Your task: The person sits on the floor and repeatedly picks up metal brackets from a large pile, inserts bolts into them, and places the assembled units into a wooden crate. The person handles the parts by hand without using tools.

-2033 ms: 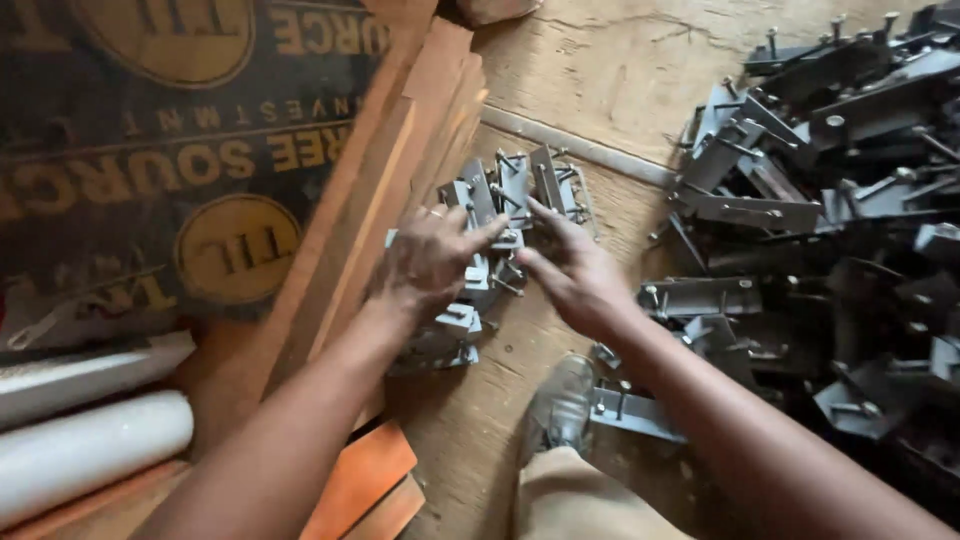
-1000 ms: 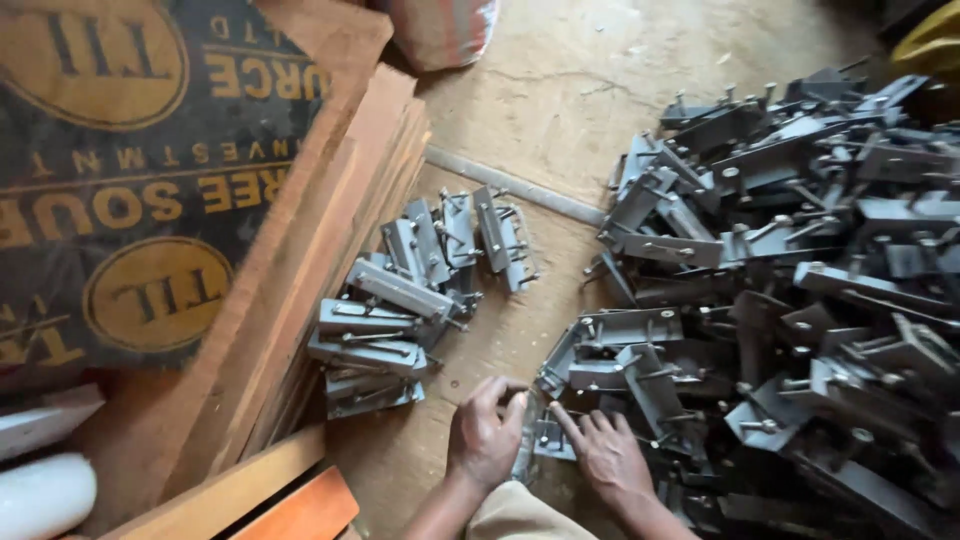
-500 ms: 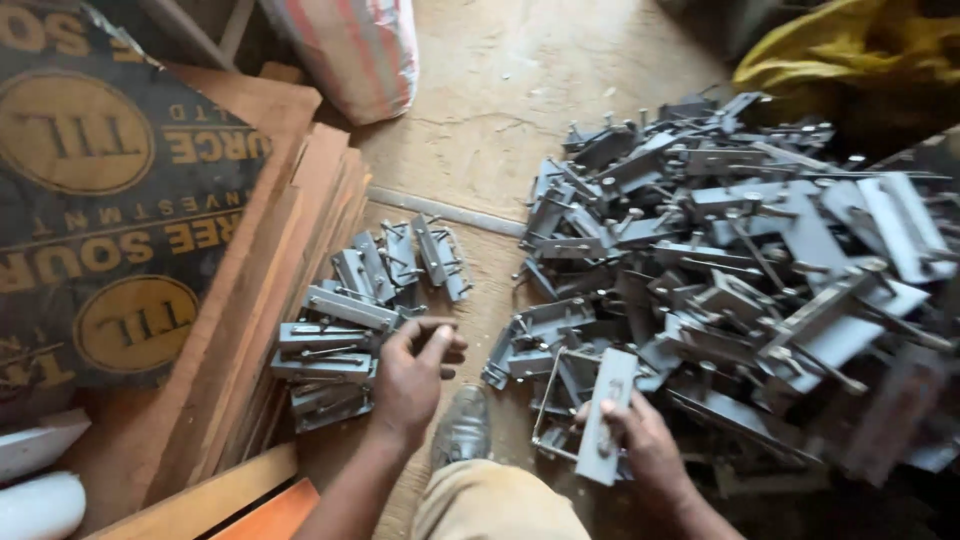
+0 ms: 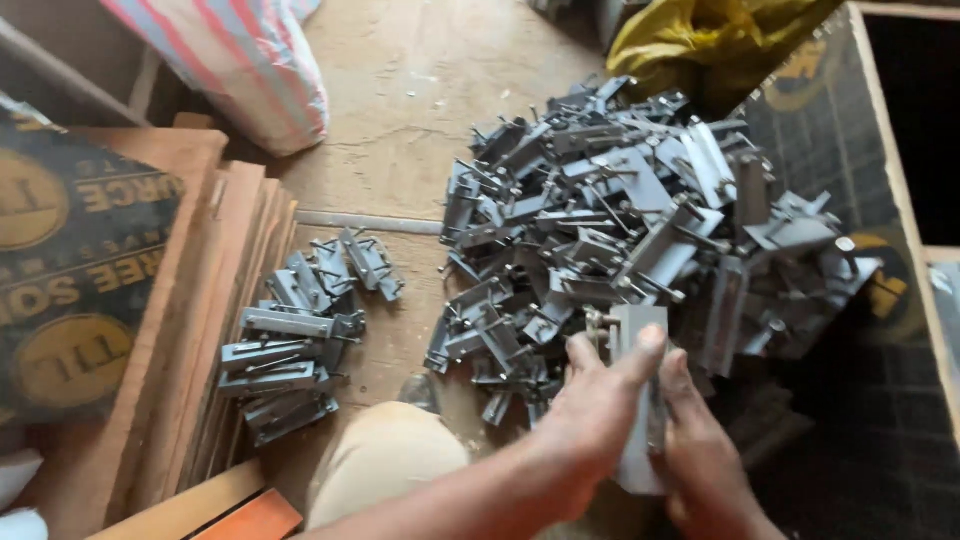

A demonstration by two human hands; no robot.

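Note:
Both my hands hold one flat grey metal bracket [image 4: 637, 330] upright in front of me. My left hand [image 4: 600, 405] wraps its left side with the thumb on its top edge. My right hand [image 4: 700, 460] grips it from the right and below. Behind it lies a large loose heap of the same grey metal brackets [image 4: 640, 210]. A smaller row of brackets [image 4: 295, 340] lies stacked to the left, against the wooden planks.
Stacked wooden planks [image 4: 215, 330] and a dark printed board [image 4: 70, 270] lie at the left. A striped sack [image 4: 240, 60] stands at the top left, a yellow bag [image 4: 700, 35] at the top. A dark board box [image 4: 880, 200] borders the right. My knee [image 4: 385, 465] is below.
My left hand left the small stack at the left and came over to join my right hand on the bracket. The view swung right toward the big heap.

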